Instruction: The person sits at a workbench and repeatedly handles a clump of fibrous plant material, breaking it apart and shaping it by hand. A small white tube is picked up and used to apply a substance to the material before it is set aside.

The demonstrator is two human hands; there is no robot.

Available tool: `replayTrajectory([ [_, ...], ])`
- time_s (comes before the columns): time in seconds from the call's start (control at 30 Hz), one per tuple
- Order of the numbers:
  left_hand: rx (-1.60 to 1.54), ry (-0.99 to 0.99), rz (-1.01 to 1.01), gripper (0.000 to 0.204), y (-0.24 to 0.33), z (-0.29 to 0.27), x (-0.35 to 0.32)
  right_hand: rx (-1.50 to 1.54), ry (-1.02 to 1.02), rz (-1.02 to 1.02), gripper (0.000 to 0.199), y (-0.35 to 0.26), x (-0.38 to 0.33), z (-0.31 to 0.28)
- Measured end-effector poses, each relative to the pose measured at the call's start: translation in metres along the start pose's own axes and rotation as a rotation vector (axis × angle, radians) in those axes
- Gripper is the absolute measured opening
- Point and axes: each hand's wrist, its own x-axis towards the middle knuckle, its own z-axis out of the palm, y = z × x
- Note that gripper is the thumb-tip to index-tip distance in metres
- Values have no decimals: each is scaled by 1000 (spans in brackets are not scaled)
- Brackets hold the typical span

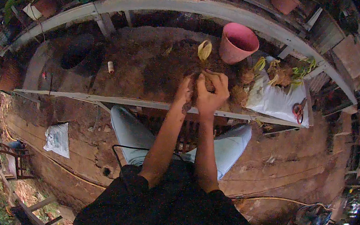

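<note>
Both my hands meet over the table's near side around a brown, fibrous root clump (210, 86). My right hand (213, 97) is closed, its fingers curled over the clump. Soil darkens my left hand (185, 90), which presses against the clump's left side; its fingertips are partly hidden. Just beyond the hands stands a yellowed leaf (205, 50), apparently joined to the clump, though the join is hard to make out. Loose brown fibre (239, 95) lies right of my right hand.
A pink pot (235, 47) stands at the back right. Beside it, a white sack (274, 99) bears leafy plants with fibrous roots (280, 74) and red-handled scissors (298, 110). A dark pot (77, 56) and a small pale spool-like cylinder (110, 67) are on the left.
</note>
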Motion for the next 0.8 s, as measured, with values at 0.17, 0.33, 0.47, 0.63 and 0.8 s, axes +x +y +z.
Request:
replayTrajectory([
  [0.17,112,257,-38,33,-3,54,5,292,67,156,9,19,10,-18],
  [0.33,-130,141,-62,39,-7,31,-3,-237,-75,-214,19,11,19,-11],
  [0.47,-265,31,88,38,-16,4,-3,-181,-140,-212,27,16,5,9],
  [0.63,11,234,-21,38,-5,11,1,-169,-15,-190,14,1,2,7],
  [0.8,119,202,-25,40,7,79,-9,12,135,-72,11,3,9,-12],
])
